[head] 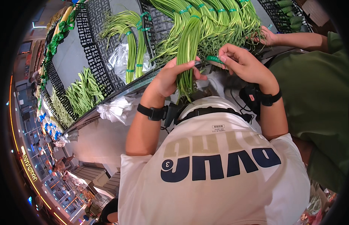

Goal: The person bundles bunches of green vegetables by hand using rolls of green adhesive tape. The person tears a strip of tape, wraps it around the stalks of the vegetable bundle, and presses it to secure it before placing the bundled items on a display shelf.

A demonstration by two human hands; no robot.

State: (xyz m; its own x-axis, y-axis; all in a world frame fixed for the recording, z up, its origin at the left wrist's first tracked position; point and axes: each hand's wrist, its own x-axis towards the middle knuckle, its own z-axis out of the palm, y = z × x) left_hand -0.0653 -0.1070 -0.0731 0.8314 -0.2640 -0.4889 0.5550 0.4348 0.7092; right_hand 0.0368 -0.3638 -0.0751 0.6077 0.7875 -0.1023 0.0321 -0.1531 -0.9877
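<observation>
My left hand [174, 74] grips a bundle of green garlic scapes [188, 42] near its lower end, with the thumb across the front. A green band [195, 16] circles the bundle's far end. Just to the right, my right hand [242, 62] pinches a curved strip of green printed tape [214, 59] between thumb and fingers. The strip is close to the cut ends but apart from the stalks. Behind my hands, several banded bundles of garlic scapes [222, 17] lie side by side on the display, their thin tips tangled toward me.
Two banded bundles [131, 53] lie on clear plastic film in the left section, between black lattice dividers [90, 50]. Flat green beans [85, 92] and cucumbers [295, 21] flank the display. At my right, a co-worker in a green shirt [312, 92] reaches a hand [266, 36] to the scapes.
</observation>
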